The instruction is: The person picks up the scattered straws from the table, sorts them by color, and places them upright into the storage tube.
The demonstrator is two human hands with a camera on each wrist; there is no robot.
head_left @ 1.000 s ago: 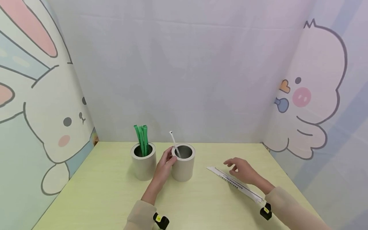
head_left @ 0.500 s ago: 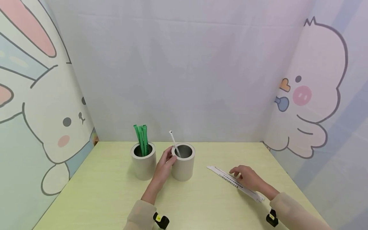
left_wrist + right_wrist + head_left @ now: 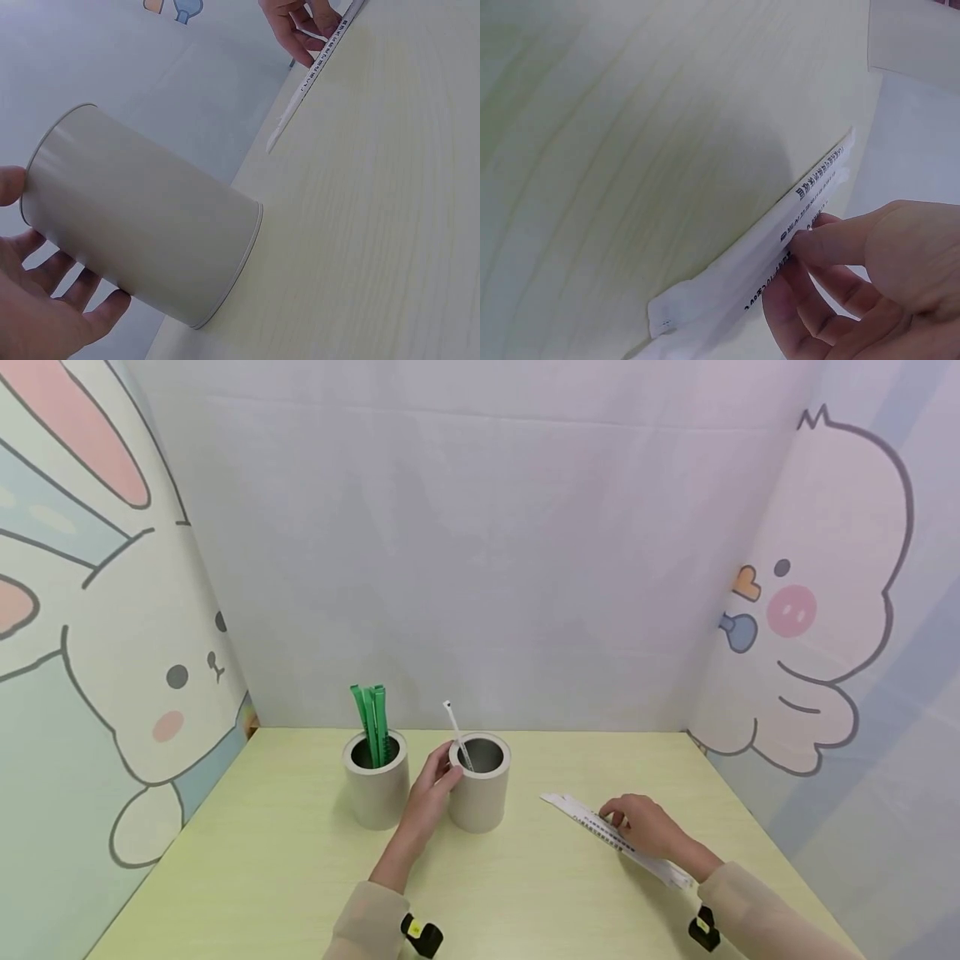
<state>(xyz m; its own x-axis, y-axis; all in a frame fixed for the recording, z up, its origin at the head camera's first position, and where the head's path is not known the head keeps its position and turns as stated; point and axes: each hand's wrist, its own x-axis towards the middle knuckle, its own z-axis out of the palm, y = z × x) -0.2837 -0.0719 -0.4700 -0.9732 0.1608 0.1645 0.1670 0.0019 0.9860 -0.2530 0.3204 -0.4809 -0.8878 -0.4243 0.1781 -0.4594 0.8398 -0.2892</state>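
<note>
My left hand [image 3: 429, 797] holds the side and rim of a light grey cylindrical holder [image 3: 477, 802], thumb near the rim and fingers along the wall. One thin white stick-like packet [image 3: 452, 720] leans inside that holder. Over the paper-wrapped straws [image 3: 592, 823], which lie slantwise on the table with dark print, is my right hand [image 3: 648, 827]. In the right wrist view, its thumb and fingers pinch the edge of a wrapped straw [image 3: 780, 247]; the fingertips behind the wrapper are partly hidden. The left wrist view shows the holder [image 3: 142, 217] standing on the table.
A second grey holder [image 3: 377, 797] stands left of my left hand, with several green packets [image 3: 372, 722] upright in it. The pale wooden table [image 3: 247, 860] ends at a plain curtain [image 3: 465, 568] behind, with cartoon-printed sheets on both sides.
My right hand has come down and back to the right onto the wrapped straws and now pinches one. The straws' far ends have fanned slightly. My left hand and both holders stay put.
</note>
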